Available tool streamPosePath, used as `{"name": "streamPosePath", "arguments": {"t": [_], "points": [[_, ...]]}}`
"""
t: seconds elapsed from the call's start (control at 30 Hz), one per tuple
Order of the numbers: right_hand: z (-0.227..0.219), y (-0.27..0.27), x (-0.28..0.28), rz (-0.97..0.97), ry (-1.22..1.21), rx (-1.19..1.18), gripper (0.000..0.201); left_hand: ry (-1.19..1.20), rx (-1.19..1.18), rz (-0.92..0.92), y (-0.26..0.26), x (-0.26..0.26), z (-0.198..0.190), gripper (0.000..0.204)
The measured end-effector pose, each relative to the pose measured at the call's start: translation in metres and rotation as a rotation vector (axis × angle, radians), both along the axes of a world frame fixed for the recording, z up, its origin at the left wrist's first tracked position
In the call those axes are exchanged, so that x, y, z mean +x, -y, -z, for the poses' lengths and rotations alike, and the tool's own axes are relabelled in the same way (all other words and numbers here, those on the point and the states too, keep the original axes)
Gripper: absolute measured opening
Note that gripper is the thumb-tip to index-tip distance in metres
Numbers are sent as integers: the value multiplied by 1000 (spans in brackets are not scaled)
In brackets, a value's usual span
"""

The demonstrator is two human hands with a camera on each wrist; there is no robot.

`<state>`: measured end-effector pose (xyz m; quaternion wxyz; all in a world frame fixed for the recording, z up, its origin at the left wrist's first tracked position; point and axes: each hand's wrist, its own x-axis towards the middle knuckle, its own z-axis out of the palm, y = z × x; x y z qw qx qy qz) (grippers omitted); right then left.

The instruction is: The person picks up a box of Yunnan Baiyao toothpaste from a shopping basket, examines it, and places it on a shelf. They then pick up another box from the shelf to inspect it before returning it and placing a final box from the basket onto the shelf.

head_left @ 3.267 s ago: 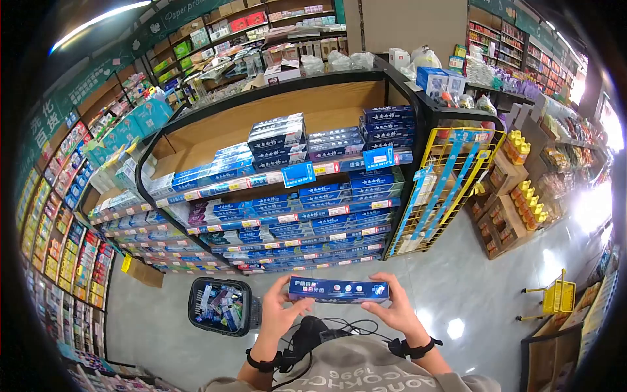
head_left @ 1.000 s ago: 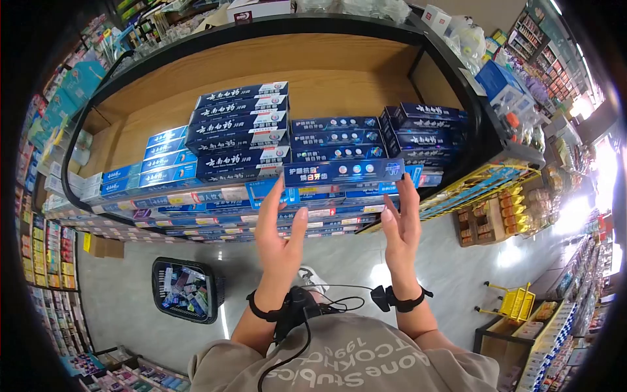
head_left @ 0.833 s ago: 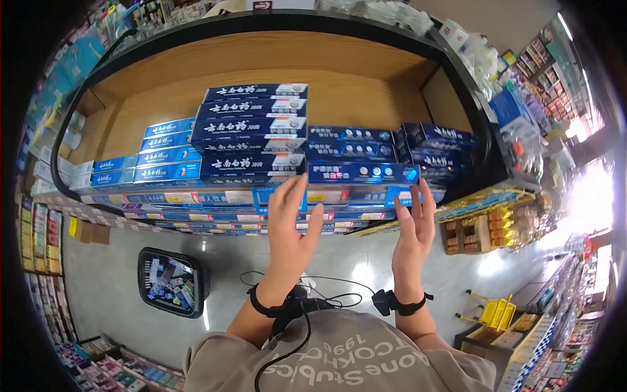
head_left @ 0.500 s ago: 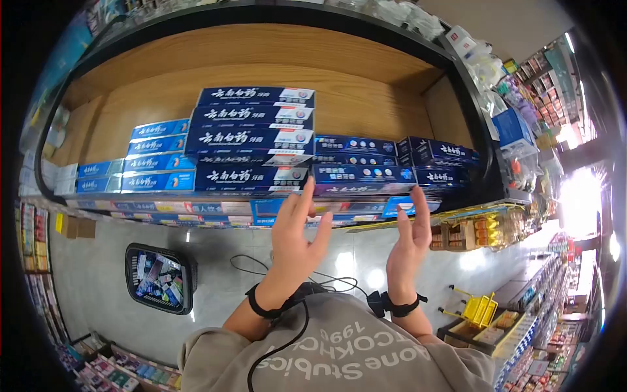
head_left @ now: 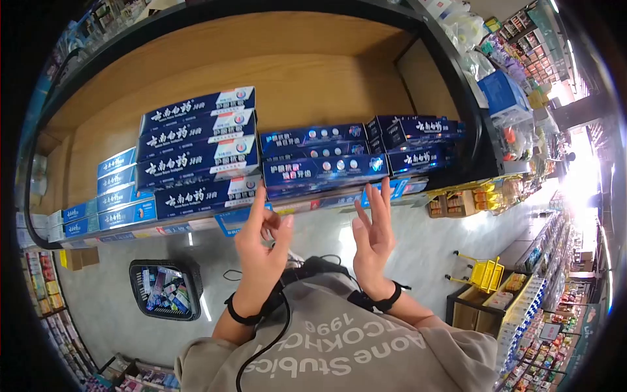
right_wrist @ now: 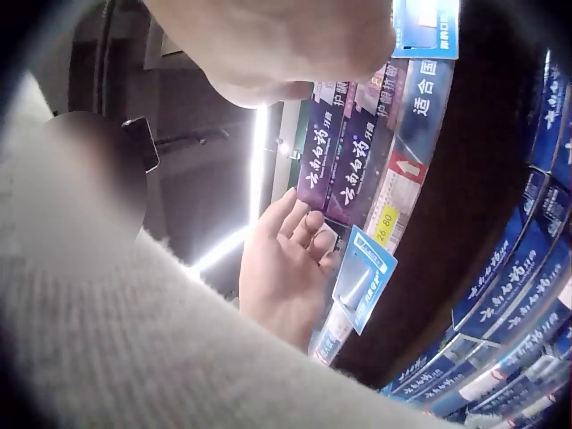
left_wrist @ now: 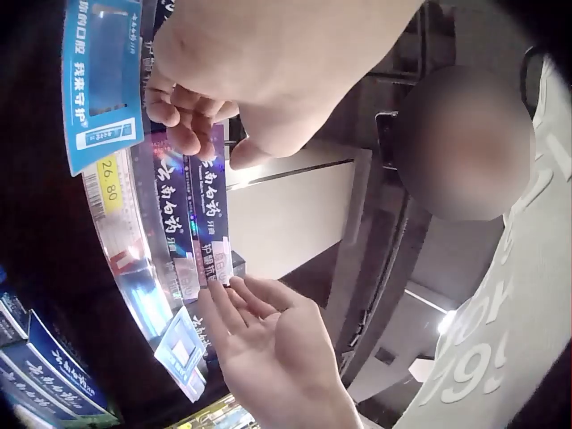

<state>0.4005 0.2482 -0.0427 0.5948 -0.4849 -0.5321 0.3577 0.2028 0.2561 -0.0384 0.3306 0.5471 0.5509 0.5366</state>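
Shop interior: wood-backed shelf [head_left: 294,81] above a grey floor [head_left: 111,277], with a basket [head_left: 194,281] at lower left. Front box [head_left: 326,168] lies at the shelf's front edge, between a taller stack [head_left: 196,140] and a darker pile [head_left: 421,140]. My 2 hands are released: left hand [head_left: 260,258] at its left end, index finger extended; right hand [head_left: 375,251] at its right, fingers extended.

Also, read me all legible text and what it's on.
"云南白药 牙膏": stacked dark boxes
"护龈抗敏 焕白牙齿": front box
"26.80": price label
"你的口腔 我来守护": blue card
"适合国": shelf strip
"Stubics": shirt
Other text: too small, partial or blurred.
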Motion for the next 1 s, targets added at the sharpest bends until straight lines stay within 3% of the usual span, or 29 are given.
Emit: {"name": "streamPosePath", "arguments": {"t": [0.73, 1.0], "points": [[10, 0, 41, -284, 94, 22, 60, -99, -53, -179, 19, 29, -5, 62], [22, 20, 52, -360, 38, -110, 43, -153, -94, -278, 83, 12, 0, 58]]}}
